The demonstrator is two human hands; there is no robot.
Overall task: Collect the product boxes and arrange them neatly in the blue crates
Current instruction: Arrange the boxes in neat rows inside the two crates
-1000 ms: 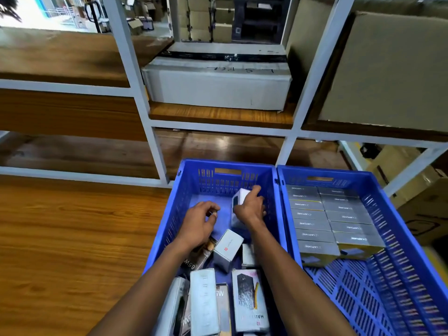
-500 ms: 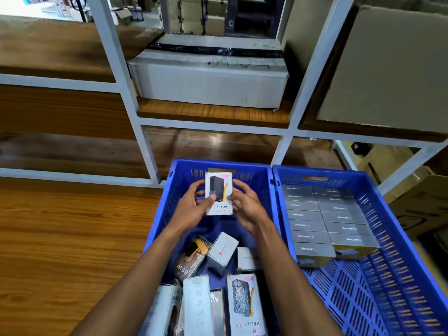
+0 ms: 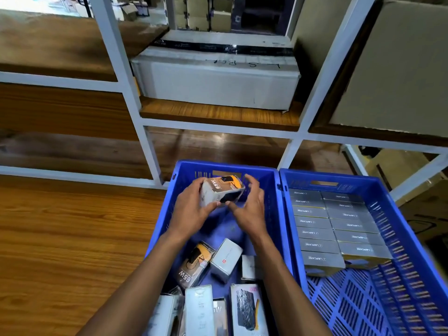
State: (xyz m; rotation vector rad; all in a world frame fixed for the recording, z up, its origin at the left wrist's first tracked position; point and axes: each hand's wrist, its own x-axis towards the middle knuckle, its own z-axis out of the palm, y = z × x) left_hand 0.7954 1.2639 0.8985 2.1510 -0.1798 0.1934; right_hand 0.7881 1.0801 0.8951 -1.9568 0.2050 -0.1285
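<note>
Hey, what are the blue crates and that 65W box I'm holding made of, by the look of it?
Crates: moulded plastic, it seems; uniform blue, slight sheen, slotted walls and grid floor. 65W box: printed cardboard, likely glossy or film-wrapped; crisp folded edges, light glinting off its faces. The left hand grips it; the right hand cups it.

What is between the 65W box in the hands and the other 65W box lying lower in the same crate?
Head view: only bare blue crate floor lies between the held 65W box and the lying 65W box.
</note>
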